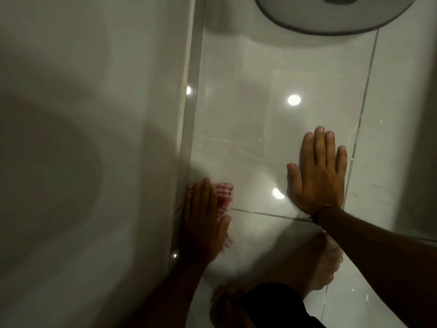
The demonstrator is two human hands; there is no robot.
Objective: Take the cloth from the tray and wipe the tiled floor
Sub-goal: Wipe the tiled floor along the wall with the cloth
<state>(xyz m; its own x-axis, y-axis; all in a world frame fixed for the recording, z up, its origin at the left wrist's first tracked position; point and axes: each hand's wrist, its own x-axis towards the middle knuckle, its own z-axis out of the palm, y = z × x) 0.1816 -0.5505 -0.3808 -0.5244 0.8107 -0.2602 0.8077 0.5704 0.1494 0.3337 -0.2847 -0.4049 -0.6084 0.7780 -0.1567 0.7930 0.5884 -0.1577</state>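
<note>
A red-and-white checked cloth (224,196) lies on the glossy white tiled floor (272,119), right against the base of the wall. My left hand (203,218) presses flat on top of the cloth and covers most of it; only its far end and a bit near my wrist show. My right hand (319,171) rests flat on the floor tile to the right, fingers spread, holding nothing. No tray is in view.
A white wall (94,114) with a skirting strip (189,129) fills the left half. A round grey-rimmed object (331,17) sits on the floor at the top. My bare feet (314,268) are at the bottom, near dark grout lines.
</note>
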